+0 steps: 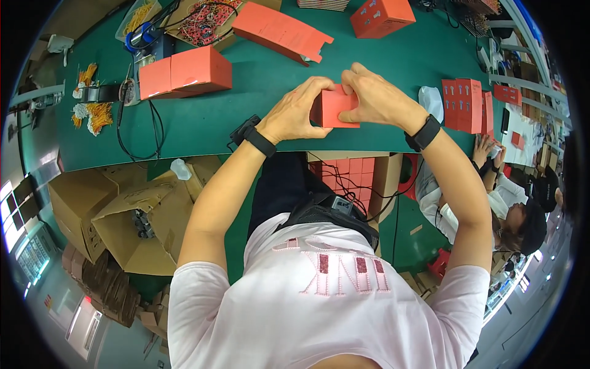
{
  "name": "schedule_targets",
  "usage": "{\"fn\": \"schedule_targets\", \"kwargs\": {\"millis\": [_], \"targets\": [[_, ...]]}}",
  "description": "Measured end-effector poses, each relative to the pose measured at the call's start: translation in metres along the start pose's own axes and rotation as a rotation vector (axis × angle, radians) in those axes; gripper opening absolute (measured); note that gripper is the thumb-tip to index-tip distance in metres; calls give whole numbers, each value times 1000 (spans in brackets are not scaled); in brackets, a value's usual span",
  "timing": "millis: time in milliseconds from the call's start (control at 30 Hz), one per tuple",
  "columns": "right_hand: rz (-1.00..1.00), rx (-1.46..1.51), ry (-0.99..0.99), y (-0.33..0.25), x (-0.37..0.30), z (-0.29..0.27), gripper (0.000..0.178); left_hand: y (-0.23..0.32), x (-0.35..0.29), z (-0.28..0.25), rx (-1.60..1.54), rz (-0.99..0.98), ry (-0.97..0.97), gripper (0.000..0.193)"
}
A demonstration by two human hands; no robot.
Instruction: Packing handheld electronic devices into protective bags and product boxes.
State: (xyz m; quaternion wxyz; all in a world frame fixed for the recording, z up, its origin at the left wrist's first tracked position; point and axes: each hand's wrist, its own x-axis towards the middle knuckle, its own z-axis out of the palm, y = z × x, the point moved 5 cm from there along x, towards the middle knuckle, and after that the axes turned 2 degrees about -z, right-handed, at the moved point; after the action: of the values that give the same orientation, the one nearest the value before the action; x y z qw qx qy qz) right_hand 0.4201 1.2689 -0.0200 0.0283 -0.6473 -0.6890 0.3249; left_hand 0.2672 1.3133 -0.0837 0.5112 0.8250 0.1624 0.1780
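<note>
A small red-orange cardboard box (339,111) is held between my two hands, just above the near edge of the green table. My left hand (294,114) grips its left side, fingers over the far edge and thumb along the near edge. My right hand (376,98) closes on its right side, with the thumb pressed on the face toward me. The box's underside and the fingertips behind it are hidden. Beyond my hands lies a long red-orange carton (279,29), notched at its right end. On the left two red-orange boxes (185,72) stand side by side.
The green table (264,80) also carries a tray of red parts (206,21), bundles of yellow wires (97,115) and stacked red boxes (462,104). Open brown cartons (132,227) stand below at left. Cables (344,184) hang under the table. A co-worker (513,209) sits at right.
</note>
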Motion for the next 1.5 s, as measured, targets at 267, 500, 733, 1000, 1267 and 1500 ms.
{"fn": "schedule_targets", "kwargs": {"millis": [267, 500, 733, 1000, 1267, 1500], "targets": [[13, 272, 38, 24, -24, -10, 33, 12, 7, -7, 145, 17, -100, 65], [-471, -294, 212, -5, -56, -9, 28, 30, 21, -10, 496, 186, -333, 63], [-351, -351, 338, -10, -56, 16, 11, 26, 12, -12, 459, 267, -265, 65], [-104, 94, 274, 0, -58, 18, 15, 17, -4, -13, 293, 400, -53, 55], [-296, 123, 275, -9, -71, 18, 23, 4, -11, -1, 184, 428, 225, 70], [335, -37, 488, 6, -82, 34, 46, 11, 9, 35, 69, 351, 223, 68]]}}
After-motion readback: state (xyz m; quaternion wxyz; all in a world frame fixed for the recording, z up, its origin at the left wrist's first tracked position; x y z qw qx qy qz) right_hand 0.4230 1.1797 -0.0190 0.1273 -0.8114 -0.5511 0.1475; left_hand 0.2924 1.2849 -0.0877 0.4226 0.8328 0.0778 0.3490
